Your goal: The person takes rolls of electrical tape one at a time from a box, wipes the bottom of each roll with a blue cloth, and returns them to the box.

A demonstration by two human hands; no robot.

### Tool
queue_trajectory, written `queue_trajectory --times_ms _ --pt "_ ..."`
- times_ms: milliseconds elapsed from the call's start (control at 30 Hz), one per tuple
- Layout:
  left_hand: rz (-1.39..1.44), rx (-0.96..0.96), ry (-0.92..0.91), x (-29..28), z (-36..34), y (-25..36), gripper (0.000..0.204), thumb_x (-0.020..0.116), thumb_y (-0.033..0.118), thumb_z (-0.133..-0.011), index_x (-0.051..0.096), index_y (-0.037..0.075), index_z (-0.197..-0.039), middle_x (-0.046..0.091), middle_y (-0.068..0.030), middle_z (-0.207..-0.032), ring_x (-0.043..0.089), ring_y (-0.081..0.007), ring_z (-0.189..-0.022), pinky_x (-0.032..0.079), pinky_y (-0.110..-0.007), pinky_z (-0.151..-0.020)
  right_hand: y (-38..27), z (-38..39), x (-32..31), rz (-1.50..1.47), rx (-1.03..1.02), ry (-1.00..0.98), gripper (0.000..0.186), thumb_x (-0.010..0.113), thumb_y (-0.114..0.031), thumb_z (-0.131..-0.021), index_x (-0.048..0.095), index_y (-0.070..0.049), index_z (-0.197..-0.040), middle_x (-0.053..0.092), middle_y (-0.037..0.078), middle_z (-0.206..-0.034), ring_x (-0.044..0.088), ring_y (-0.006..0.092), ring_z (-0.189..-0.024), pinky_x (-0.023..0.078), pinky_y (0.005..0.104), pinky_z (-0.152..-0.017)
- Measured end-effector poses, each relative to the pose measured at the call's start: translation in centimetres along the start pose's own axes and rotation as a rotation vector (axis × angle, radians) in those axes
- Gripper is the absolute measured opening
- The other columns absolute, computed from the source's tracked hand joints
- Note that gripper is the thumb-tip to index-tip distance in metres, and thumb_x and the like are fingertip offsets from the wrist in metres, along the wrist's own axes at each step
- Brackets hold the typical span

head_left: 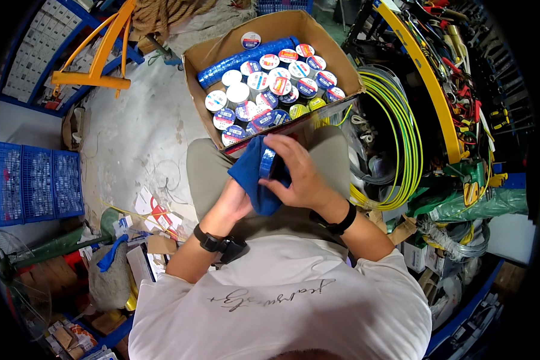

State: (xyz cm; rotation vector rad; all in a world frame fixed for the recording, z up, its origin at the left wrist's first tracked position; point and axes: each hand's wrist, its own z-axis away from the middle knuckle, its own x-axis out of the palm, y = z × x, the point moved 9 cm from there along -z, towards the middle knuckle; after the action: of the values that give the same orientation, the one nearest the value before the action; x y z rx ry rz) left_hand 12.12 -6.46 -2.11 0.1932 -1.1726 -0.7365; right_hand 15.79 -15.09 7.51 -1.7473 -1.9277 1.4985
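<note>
Blue cloth (246, 170) seemingly hides much of the left hand (236, 199).

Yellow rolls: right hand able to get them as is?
Probably: the yellow rolls sit just beyond the right hand, in an open box, though that hand grips a blue roll.

Tape rolls (258, 81) in a box (336, 57) before the knees (207, 165), cable coil (411, 132) at right

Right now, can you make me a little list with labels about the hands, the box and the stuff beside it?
Left hand: holding blue cloth, partly hidden by it
Right hand: gripping a blue roll against the cloth
Box: open cardboard, holding many tape rolls
Right of box: coiled yellow-green cable
</note>
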Motion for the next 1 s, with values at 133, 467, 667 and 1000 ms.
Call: queue_trajectory --times_ms 133,467,667,1000 --pt "0.006 0.04 -0.026 0.1 -0.2 0.2 0.043 0.04 0.032 -0.097 0.038 0.009 -0.133 0.049 -0.0062 -0.126 0.051 -0.018 -0.113 0.044 -0.033 -0.095 0.5 -0.4 -0.5 0.004 0.027 0.039 0.065 0.073 -0.021 -0.07 0.045 -0.008 -0.127 0.042 0.021 -0.127 0.049 0.0387 -0.109 0.041 0.0427 -0.092" --pt "0.015 0.028 0.019 -1.0 -0.1 0.0 0.041 0.042 0.032 -0.096 0.042 0.008 -0.13 0.051 -0.0066 -0.125 0.052 -0.0177 -0.112 0.044 -0.033 -0.096 0.1 -0.3 0.2 -0.109 0.074 -0.019 0.067 0.071 -0.015 -0.072 0.039 -0.003 -0.13 0.041 0.021 -0.128 0.046 0.036 -0.116 0.039 0.0407 -0.097" --pt "0.012 0.033 0.032 -0.4 0.2 0.5 0.043 0.04 0.033 -0.097 0.038 0.008 -0.133 0.051 -0.0062 -0.125 0.052 -0.0179 -0.112 0.045 -0.033 -0.095 0.1 -0.4 -0.7 -0.076 0.005 0.036 0.066 0.07 -0.008 -0.071 0.039 -0.001 -0.129 0.039 0.021 -0.132 0.044 0.0362 -0.118 0.039 0.04 -0.097" --pt "-0.026 0.025 0.045 -0.1 0.5 0.2 0.043 0.04 0.032 -0.097 0.038 0.009 -0.133 0.049 -0.0064 -0.126 0.051 -0.0184 -0.114 0.044 -0.033 -0.096 -0.5 0.0 0.2 -0.128 0.04 -0.023 0.066 0.071 -0.012 -0.072 0.039 -0.005 -0.13 0.042 0.02 -0.127 0.046 0.0369 -0.114 0.041 0.0409 -0.094"
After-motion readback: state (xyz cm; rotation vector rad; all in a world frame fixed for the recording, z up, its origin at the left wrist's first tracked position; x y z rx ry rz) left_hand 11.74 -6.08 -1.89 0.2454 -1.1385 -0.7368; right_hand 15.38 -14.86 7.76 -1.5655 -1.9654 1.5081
